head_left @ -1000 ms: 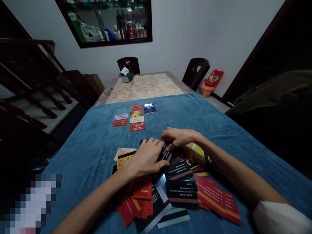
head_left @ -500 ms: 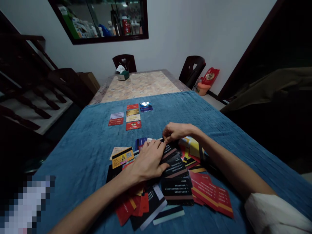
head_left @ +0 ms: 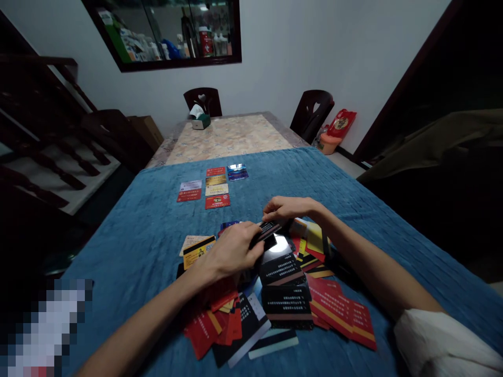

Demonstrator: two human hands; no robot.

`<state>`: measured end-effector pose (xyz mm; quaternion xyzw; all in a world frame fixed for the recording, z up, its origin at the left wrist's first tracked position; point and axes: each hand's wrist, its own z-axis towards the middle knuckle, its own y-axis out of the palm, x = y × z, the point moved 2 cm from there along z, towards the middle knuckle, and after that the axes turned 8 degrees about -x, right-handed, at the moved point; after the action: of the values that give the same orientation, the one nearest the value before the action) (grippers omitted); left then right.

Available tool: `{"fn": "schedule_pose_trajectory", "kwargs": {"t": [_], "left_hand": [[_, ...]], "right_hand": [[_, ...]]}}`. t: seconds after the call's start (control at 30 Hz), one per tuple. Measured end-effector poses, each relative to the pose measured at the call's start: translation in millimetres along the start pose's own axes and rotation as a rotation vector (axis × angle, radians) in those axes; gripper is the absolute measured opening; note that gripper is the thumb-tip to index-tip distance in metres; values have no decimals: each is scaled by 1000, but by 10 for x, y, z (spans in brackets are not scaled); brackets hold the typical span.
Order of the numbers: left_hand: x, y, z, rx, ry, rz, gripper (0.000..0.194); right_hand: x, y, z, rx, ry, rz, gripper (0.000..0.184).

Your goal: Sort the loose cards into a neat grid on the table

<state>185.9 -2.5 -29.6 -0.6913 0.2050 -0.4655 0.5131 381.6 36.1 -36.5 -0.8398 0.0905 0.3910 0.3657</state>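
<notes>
A black card (head_left: 269, 229) with white print and a brown stripe is tilted up between my hands. My right hand (head_left: 287, 208) pinches its far edge, fingers closed. My left hand (head_left: 237, 247) closes on its left end, thumb on the near side; part of the card is hidden there. Underneath lies a loose heap of cards: black cards (head_left: 286, 302) with white text, red cards (head_left: 341, 309) at the right, more red cards (head_left: 204, 325) at the near left, a yellow card (head_left: 314, 238) and a gold card (head_left: 196, 254). A shiny card (head_left: 277, 247) reflects light just below the lifted one.
Beyond the heap, several cards are laid out in columns, among them a red card (head_left: 217, 201) and a blue card (head_left: 237, 172). A blue cloth (head_left: 145, 235) covers the near table. A tissue box (head_left: 201, 121) stands at the far end, with chairs (head_left: 312, 115) around.
The black card has come up off the heap and tilted between both hands, uncovering the shiny card below. My left hand has shifted slightly left and its fingers have drawn in.
</notes>
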Motion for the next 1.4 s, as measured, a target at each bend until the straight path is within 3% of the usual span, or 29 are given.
{"fn": "schedule_pose_trajectory", "kwargs": {"t": [0.2, 0.37, 0.47, 0.63, 0.73, 0.9, 1.1, 1.23, 1.4], "left_hand": [[-135, -114, 33, 43, -34, -53, 25], [-236, -129, 54, 61, -27, -134, 24], [-272, -139, 63, 66, -34, -170, 23], [-307, -163, 68, 52, -47, -226, 24], [-327, -191, 68, 61, -58, -230, 23], [-375, -234, 68, 103, -70, -238, 24], [-416, -199, 59, 219, -87, -185, 42], [-411, -178, 57, 258, -75, -137, 43], [-446, -208, 59, 323, -76, -93, 43]], "right_hand": [[49, 11, 38, 18, -33, 39, 30], [-46, -44, -37, 103, -167, 118, 37], [-126, -53, -89, 84, -236, 122, 42], [-163, 15, -90, 37, -144, -1, 25], [-152, 38, -71, 93, -92, -32, 14], [-128, 15, -40, 161, -111, 48, 15], [-131, -33, -24, 336, -189, -88, 10], [-179, -25, -45, 460, -266, -174, 20], [-220, 30, -26, 525, -340, -280, 40]]}}
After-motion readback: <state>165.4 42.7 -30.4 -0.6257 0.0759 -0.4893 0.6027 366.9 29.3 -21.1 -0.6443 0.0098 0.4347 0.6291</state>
